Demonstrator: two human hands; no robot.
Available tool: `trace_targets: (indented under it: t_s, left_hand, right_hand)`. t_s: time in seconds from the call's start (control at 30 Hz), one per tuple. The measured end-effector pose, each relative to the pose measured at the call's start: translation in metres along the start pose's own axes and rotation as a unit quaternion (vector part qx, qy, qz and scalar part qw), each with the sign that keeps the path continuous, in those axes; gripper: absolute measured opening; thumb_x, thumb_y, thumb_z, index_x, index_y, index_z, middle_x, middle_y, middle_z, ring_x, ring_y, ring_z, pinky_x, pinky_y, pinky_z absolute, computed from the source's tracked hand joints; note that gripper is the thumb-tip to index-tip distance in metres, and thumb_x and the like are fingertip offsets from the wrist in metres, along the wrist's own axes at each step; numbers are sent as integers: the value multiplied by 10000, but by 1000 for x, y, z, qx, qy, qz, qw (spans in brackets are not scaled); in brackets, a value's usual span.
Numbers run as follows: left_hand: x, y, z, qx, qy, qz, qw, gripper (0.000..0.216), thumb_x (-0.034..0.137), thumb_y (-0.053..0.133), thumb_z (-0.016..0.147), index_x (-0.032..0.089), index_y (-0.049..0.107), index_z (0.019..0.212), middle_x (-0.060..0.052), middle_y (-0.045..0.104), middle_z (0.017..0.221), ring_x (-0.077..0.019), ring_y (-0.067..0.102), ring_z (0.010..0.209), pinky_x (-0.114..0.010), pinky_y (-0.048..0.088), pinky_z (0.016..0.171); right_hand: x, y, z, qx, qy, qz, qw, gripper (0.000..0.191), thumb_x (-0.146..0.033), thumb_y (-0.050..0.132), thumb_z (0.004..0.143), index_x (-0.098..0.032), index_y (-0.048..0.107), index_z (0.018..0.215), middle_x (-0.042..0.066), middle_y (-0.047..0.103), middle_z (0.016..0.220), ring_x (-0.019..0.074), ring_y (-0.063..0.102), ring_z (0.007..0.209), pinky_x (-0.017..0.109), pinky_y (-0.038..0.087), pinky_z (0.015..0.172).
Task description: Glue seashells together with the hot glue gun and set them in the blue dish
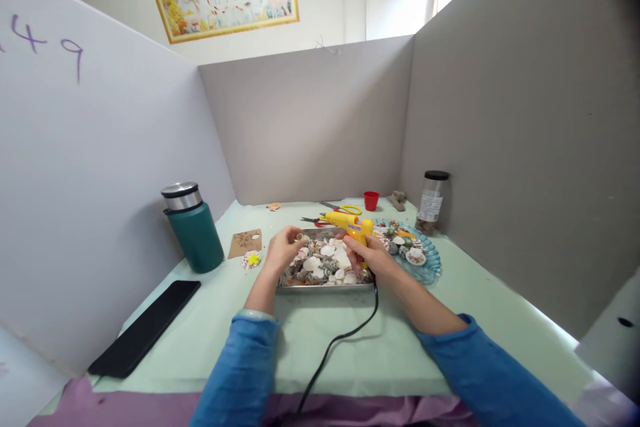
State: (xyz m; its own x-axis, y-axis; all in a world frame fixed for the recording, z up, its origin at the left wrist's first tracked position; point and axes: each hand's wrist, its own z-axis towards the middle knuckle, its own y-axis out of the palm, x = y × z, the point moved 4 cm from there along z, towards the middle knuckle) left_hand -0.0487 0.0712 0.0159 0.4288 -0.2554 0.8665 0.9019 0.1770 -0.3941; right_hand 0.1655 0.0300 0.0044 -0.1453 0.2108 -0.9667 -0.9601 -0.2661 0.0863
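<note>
My right hand (pixel 371 255) grips a yellow hot glue gun (pixel 357 229) by its handle, nozzle pointing left over the tray. A black cord (pixel 345 335) runs from the gun down to the table's front edge. Above the left side of the tray, my left hand (pixel 283 250) has thumb and fingers pinched on what looks like a small shell (pixel 302 237), partly hidden. Below both hands, a shallow metal tray (pixel 325 289) holds many white, grey and brown shells (pixel 327 261).
Right of the tray is a blue scalloped plate (pixel 434 270) of shells, with a black-lidded jar (pixel 431 203) behind. Scissors (pixel 350 209) and a red cup (pixel 371 201) stand at the back. Left are a green bottle (pixel 195 237), black phone-like slab (pixel 150 327), brown card (pixel 245 243) and beaded ornament (pixel 252 259).
</note>
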Motion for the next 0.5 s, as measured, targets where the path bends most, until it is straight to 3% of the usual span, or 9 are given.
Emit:
trace_targets:
  t_s: [0.1,0.23,0.37,0.5]
  left_hand:
    - [0,8,-2,-52,47,185,980,251,154,667,678,167,709,925,-57,708,853,-167,619,742,-265,476,710]
    - [-1,18,-6,-162,66,208,962,366,235,631,742,176,690,1099,-69,734,940,-180,654,763,-252,483,716]
    - [3,10,0,-127,73,285,947,339,224,532,812,182,695,1106,-81,735,985,-189,663,835,-250,474,774]
    - [6,14,8,-146,56,457,876,270,163,544,775,226,745,944,-97,732,973,-228,658,929,-284,461,821]
  right_hand:
    - [0,0,0,8,-2,12,1000,427,-500,654,767,-147,624,1004,-70,477,506,71,391,395,209,319,391]
    - [-4,1,-2,7,-7,9,1000,394,-499,661,753,-154,637,941,-68,474,496,72,386,399,206,319,385]
    - [-7,2,-4,16,0,3,1000,380,-493,667,738,-153,638,905,-68,471,489,71,389,406,203,326,394]
    - [-8,4,-4,10,4,2,1000,416,-506,662,732,-149,633,942,-74,463,471,75,381,390,210,320,380]
